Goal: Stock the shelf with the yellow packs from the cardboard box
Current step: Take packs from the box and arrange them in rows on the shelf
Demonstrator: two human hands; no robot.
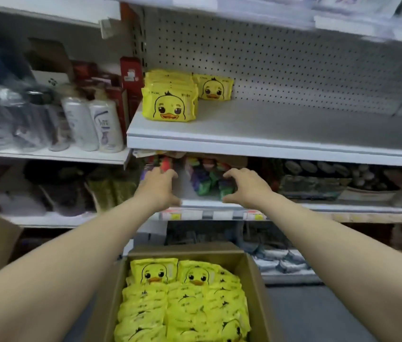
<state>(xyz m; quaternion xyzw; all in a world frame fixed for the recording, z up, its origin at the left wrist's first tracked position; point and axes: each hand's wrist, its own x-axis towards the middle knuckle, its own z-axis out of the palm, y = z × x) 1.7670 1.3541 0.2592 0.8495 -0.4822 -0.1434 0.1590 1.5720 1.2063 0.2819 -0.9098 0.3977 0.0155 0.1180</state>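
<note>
Shelf unit: the white shelf (281,129) with the pegboard back is carrying yellow packs at its left end only; the remainder of its surface is showing bare white.

Cardboard box (255,280), count 1: sitting open, low in the view, below and in front of the shelf. It is holding the yellow packs in the box (182,307) in 2 side-by-side rows, overlapping like tiles. 2 duck faces are showing in full at the far end. Total count cannot be told, since the packs are covering one another.

Hands, count 2, both bare and reaching forward over the box, well apart from each other, in front of the lower shelf of coloured goods (204,181).
- Left hand (158,188): released, fingers stretching forward, thumb spread, grasping nothing.
- Right hand (243,187): released, fingers loosely curving in a C, grasping nothing.

Packs on the shelf, 2 groups:
- front row of packs (170,107): standing on edge, one behind another, duck face forward. Exact number unclear.
- rear pack (213,88): 1 face showing, leaning by the pegboard, just right of the row.

White bottles (93,124), count 2: standing side by side on the neighbouring shelf to the left.
</note>
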